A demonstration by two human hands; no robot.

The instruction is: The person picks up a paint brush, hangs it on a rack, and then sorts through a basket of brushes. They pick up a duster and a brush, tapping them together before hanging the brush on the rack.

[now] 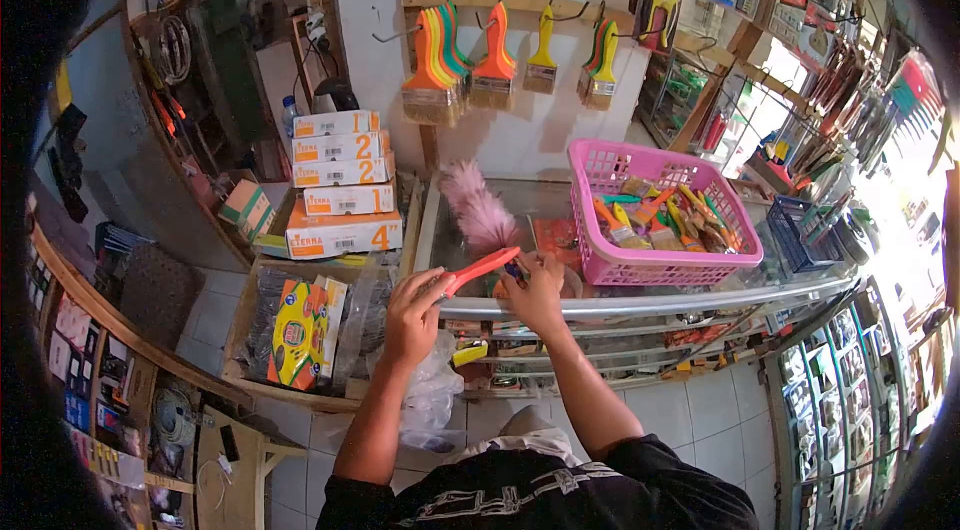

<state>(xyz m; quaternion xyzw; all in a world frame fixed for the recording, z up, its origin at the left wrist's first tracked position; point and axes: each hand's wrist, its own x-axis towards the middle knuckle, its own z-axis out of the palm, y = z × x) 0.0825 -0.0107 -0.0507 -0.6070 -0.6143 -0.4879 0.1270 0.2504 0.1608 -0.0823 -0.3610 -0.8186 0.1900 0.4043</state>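
My left hand [412,315] is closed around one end of an orange-handled paintbrush [482,270], whose handle points up and to the right. The end inside my palm is hidden. Close beside it, my right hand [538,290] is closed at the lower end of a pink feather duster [478,207]; its grip is mostly covered by my fingers. The duster's feathers lean up and left over the glass counter [435,242]. Just right of my right hand stands a pink plastic basket [660,268] holding several paintbrushes with coloured handles.
Stacked orange and white boxes [345,232] stand at the left. Below them, a wooden crate [240,330] holds packets. Several paintbrushes [432,65] hang from wall hooks. A dark blue basket [803,233] sits at the counter's right end, and clear plastic bags [432,395] hang in front.
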